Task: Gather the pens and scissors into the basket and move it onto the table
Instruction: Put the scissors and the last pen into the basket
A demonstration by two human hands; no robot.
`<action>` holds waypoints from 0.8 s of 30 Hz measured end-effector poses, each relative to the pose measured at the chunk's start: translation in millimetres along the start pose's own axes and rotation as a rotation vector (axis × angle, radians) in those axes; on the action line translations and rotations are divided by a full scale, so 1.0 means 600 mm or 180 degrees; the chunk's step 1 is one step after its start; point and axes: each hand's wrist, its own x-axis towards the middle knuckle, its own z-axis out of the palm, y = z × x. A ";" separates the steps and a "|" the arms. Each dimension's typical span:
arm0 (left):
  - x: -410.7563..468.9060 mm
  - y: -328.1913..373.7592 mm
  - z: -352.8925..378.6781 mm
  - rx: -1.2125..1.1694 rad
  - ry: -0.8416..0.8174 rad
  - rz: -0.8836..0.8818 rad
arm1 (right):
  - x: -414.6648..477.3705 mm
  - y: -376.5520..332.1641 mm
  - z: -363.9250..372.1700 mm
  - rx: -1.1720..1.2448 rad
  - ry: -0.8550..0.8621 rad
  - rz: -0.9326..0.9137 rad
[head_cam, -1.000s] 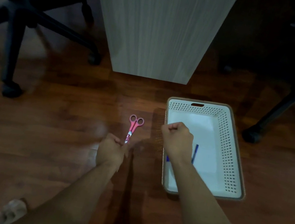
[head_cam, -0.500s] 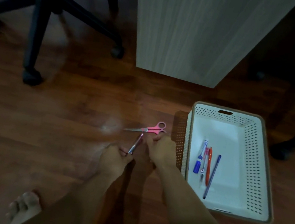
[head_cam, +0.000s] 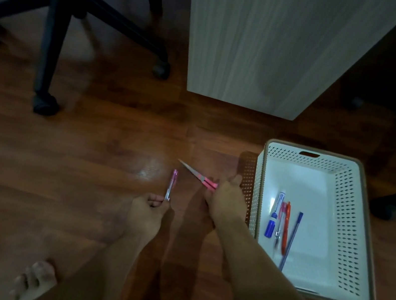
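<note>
Basket (head_cam: 352,230) is set on the wooden floor (head_cam: 54,177), just in front of a pale wood-grain panel (head_cam: 263,42); it is taken as the landmark. Inside it, against the wall nearest the hands, a blue marker (head_cam: 274,216), an orange pen (head_cam: 286,226), a thin blue pen (head_cam: 290,240) and what looks like a red-capped pen are laid roughly parallel, lengthwise.

Right hand (head_cam: 227,202) is closed around the handles of the pink scissors (head_cam: 200,178), just outside the basket's near side wall; the blades are shut and pointed away from the basket, probably so the handles go in first and the points are kept off the fingers.

Left hand (head_cam: 147,213) is closed on the lower end of a pink pen (head_cam: 171,184), farther from the basket than the right hand; the pen is held tilted up, clear of the floor, judged ready to be carried across.

Both remaining items are thus lifted but not yet in the basket. No tabletop surface is visible. An office chair base (head_cam: 66,7) stands well apart from the basket, beyond the panel's far side; a bare foot (head_cam: 36,280) is seen low in the view
</note>
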 end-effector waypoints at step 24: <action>-0.091 0.226 0.193 -0.1091 -0.0935 0.0664 | 0.055 0.191 -0.194 0.1552 0.0298 0.1122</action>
